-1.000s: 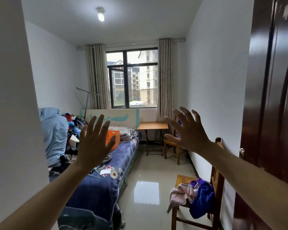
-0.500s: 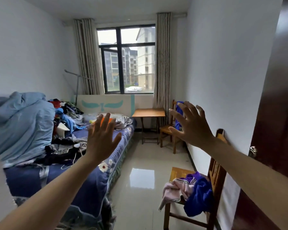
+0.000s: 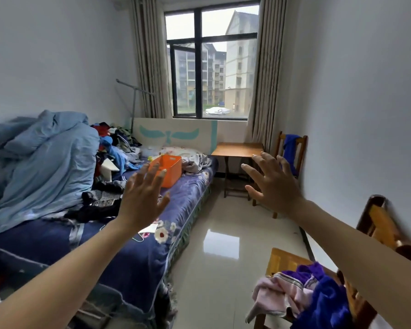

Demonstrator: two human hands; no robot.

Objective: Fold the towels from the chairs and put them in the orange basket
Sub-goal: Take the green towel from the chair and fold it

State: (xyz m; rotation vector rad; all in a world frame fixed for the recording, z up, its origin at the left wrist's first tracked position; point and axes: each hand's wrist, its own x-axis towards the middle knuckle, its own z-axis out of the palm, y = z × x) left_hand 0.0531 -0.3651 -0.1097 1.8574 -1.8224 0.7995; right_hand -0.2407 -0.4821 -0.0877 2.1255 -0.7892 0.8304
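The orange basket (image 3: 170,170) stands on the bed, partly behind my left hand (image 3: 141,197). A near wooden chair (image 3: 380,227) at the lower right carries a pink towel (image 3: 274,296) and a blue-purple towel (image 3: 323,299) bunched on its seat. A far wooden chair (image 3: 301,150) by the right wall has a blue towel (image 3: 290,146) draped over its back. My right hand (image 3: 274,184) is raised in the air in front of that far chair. Both hands have spread fingers and hold nothing.
The bed (image 3: 138,252) with a dark blue floral cover fills the left, piled with a light blue duvet (image 3: 45,162) and clothes. A small wooden table (image 3: 236,150) stands under the window. Shiny tiled floor (image 3: 223,245) runs between bed and chairs.
The view has moved forward into the room and tilted down. The door has left the frame. Both hands stay raised and spread, sitting slightly lower; the orange basket is now plainly visible.
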